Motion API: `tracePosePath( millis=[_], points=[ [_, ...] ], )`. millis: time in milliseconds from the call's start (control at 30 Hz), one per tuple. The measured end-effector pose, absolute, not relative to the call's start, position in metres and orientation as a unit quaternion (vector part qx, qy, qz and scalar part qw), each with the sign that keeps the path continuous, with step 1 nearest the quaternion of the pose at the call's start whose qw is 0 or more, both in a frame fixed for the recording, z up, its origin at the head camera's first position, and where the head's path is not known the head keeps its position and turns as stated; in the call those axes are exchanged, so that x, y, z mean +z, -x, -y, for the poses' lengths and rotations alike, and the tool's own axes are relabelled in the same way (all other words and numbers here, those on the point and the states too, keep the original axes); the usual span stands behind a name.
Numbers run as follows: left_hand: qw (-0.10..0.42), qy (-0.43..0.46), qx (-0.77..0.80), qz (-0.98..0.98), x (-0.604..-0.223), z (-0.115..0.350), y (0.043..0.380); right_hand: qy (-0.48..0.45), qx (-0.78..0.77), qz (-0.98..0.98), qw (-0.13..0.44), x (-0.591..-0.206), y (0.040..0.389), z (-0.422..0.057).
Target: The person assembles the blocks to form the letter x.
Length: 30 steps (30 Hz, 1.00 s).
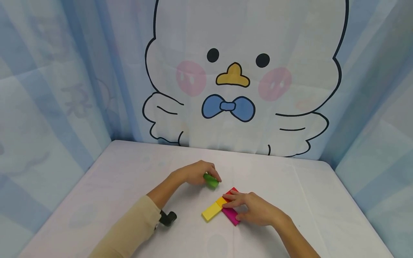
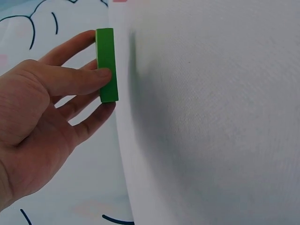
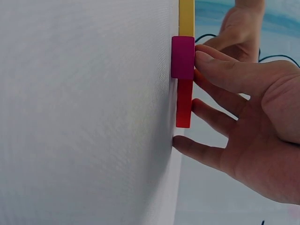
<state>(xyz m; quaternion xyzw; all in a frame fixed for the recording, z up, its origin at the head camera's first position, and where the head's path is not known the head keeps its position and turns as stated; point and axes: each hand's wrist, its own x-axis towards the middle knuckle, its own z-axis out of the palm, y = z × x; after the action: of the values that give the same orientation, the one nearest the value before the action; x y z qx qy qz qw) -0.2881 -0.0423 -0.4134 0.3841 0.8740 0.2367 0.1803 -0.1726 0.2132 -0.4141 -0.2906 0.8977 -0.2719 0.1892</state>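
Observation:
Between thumb and fingertips, my left hand (image 1: 195,172) pinches a green block (image 1: 211,181) above the table; the left wrist view shows the thumb across the block's long face. Lower right of it, a yellow block (image 1: 211,212), an orange block (image 1: 221,201), a red block (image 1: 235,189) and a magenta block (image 1: 230,216) lie close together on the table. My right hand (image 1: 253,208) rests over this group, fingers spread and fairly straight, partly hiding the red and orange blocks. Its thumb is at the magenta block (image 3: 183,57), and one finger reaches down beside the red block (image 3: 184,105).
A white cloth covers the table (image 1: 306,200). Behind it hangs a curtain (image 1: 245,136) printed with a cartoon chick, and more curtains close in the left and right sides. A black wrist-camera mount (image 1: 167,218) sticks out below the left sleeve (image 1: 126,229).

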Motion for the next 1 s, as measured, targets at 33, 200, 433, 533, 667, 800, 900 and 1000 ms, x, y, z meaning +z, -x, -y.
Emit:
tracePosePath(
  millis=[33, 200, 433, 533, 667, 800, 900, 1000],
  points=[
    [0.182, -0.385, 0.236, -0.873, -0.413, 0.042, 0.288, 0.29, -0.273, -0.897, 0.19, -0.414, 0.173, -0.213],
    [0.187, -0.393, 0.23, -0.871, -0.413, 0.041, 0.285, 0.289, -0.277, -0.895, 0.197, -0.414, 0.173, -0.213],
    [0.198, -0.405, 0.224, -0.864, -0.408, 0.04, 0.279, 0.291, -0.282, -0.893, 0.198, -0.415, 0.173, -0.214],
    [0.203, -0.412, 0.224, -0.86, -0.407, 0.04, 0.278, 0.291, -0.283, -0.893, 0.196, -0.416, 0.173, -0.214],
    [0.208, -0.417, 0.224, -0.856, -0.406, 0.04, 0.276, 0.289, -0.283, -0.893, 0.195, -0.416, 0.172, -0.214],
    [0.21, -0.422, 0.225, -0.853, -0.408, 0.041, 0.276, 0.288, -0.282, -0.894, 0.196, -0.415, 0.172, -0.213],
    [0.211, -0.423, 0.226, -0.851, -0.409, 0.04, 0.276, 0.289, -0.28, -0.895, 0.194, -0.415, 0.172, -0.214],
    [0.213, -0.423, 0.224, -0.852, -0.41, 0.04, 0.276, 0.29, -0.279, -0.895, 0.191, -0.415, 0.173, -0.214]
  ],
)
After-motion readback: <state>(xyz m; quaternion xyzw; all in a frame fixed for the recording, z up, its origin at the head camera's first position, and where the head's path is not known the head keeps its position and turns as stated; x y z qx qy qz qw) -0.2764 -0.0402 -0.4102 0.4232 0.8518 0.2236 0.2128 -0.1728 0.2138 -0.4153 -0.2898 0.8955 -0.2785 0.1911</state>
